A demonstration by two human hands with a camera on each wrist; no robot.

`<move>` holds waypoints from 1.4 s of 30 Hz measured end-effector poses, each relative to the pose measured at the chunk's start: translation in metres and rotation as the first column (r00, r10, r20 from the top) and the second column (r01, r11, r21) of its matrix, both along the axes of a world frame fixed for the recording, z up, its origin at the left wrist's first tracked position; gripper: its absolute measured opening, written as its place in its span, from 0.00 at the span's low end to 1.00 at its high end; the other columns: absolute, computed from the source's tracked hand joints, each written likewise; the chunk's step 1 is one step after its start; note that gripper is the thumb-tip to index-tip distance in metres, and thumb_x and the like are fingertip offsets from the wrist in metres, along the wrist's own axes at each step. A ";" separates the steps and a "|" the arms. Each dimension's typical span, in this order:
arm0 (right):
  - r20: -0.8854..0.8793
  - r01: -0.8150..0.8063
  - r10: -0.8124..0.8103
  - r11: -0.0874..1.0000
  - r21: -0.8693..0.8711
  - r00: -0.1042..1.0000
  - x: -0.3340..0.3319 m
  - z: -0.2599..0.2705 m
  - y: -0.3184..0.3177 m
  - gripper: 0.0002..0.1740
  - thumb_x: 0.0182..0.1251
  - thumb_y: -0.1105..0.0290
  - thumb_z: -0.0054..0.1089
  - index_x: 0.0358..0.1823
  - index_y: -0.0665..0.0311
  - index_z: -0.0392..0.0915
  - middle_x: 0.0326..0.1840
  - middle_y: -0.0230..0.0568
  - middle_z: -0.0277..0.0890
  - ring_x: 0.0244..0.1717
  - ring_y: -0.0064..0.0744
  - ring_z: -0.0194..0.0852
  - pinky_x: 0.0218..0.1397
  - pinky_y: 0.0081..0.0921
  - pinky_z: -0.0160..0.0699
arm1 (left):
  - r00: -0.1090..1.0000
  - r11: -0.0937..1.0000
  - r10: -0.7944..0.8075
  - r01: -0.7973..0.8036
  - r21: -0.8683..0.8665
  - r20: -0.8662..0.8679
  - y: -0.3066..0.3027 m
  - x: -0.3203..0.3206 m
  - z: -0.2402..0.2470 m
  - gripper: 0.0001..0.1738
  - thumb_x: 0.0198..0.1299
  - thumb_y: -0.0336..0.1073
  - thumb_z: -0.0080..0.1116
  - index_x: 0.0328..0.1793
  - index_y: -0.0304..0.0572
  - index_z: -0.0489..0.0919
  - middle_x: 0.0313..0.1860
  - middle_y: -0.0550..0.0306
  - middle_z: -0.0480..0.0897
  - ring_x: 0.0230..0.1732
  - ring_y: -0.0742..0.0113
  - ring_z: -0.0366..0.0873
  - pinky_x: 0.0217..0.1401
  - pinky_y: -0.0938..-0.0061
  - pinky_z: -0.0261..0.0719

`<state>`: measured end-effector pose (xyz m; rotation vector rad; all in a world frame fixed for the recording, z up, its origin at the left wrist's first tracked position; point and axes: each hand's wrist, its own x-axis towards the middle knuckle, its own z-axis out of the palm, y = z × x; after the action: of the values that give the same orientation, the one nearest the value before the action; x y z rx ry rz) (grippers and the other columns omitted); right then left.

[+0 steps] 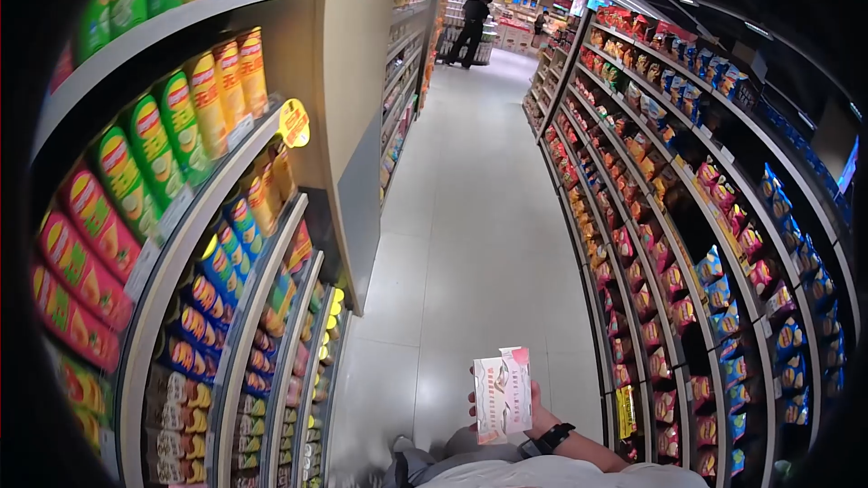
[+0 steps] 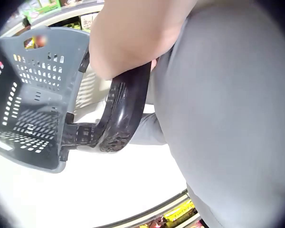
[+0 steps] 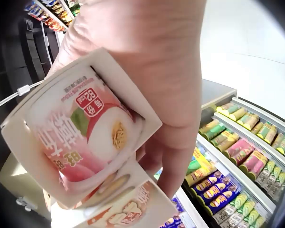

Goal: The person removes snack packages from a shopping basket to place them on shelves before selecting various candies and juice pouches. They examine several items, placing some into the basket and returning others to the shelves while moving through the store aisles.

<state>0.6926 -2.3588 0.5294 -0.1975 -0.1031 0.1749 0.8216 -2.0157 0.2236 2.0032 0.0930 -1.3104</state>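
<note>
In the head view my right hand [image 1: 539,405] holds a white and pink carton-sleeved pack [image 1: 503,396] upright in front of the body. Seen from the right wrist, the pack [image 3: 88,128] is a cardboard sleeve around a cup with a peach printed on it, and the fingers of the right hand [image 3: 147,71] curl behind it. A second printed panel shows below the cup. My left hand [image 2: 133,38] grips the black handle [image 2: 123,111] of a grey plastic shopping basket [image 2: 50,61], beside the grey trousers. Its fingers are mostly hidden behind the handle. The basket's visible inside is bare.
Shelves of chip canisters [image 1: 136,163] stand close on the left, with a wooden end panel [image 1: 334,81] beyond. Bagged snacks fill the long shelves [image 1: 669,181] on the right. A pale tiled aisle [image 1: 470,217] runs ahead to a person in dark clothes [image 1: 470,27].
</note>
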 end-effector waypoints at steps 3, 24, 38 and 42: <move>-0.096 0.078 -0.079 0.997 -0.008 0.992 0.021 -0.009 -0.056 0.57 0.47 0.40 0.72 0.76 0.59 0.58 0.67 0.59 0.67 0.66 0.63 0.68 0.71 0.72 0.59 | 0.994 0.995 -0.101 0.101 -0.015 0.031 -0.078 0.067 0.008 0.10 0.65 0.39 0.59 0.44 0.40 0.78 0.38 0.50 0.83 0.42 0.57 0.82 0.48 0.60 0.81; -0.024 0.259 -0.262 0.961 -0.101 0.965 0.288 -0.064 -0.607 0.57 0.51 0.28 0.64 0.77 0.52 0.57 0.67 0.56 0.69 0.64 0.64 0.72 0.65 0.71 0.69 | 0.963 0.942 0.270 -0.264 0.208 0.001 -0.482 0.196 0.029 0.12 0.64 0.39 0.60 0.49 0.40 0.79 0.41 0.50 0.85 0.44 0.57 0.83 0.50 0.61 0.80; -0.175 0.218 -0.316 0.879 -0.424 0.933 0.557 -0.060 -0.892 0.56 0.52 0.25 0.57 0.78 0.48 0.57 0.69 0.55 0.67 0.66 0.64 0.68 0.67 0.79 0.58 | 0.931 0.915 0.364 -0.350 0.199 -0.036 -0.711 0.406 0.013 0.15 0.64 0.39 0.61 0.52 0.40 0.80 0.43 0.50 0.85 0.45 0.57 0.83 0.52 0.61 0.79; -0.163 0.265 -0.330 0.907 -0.327 0.930 0.614 -0.035 -0.943 0.54 0.54 0.23 0.52 0.78 0.45 0.57 0.68 0.54 0.68 0.66 0.61 0.69 0.67 0.79 0.58 | 0.941 0.933 0.338 -0.335 0.129 0.003 -0.769 0.467 0.012 0.15 0.64 0.39 0.61 0.53 0.40 0.80 0.43 0.50 0.86 0.45 0.57 0.83 0.52 0.62 0.79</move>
<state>1.3070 -3.3015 0.4945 -0.4933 0.1722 -0.0991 1.2889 -2.7846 0.2359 1.9719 0.5192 -1.1247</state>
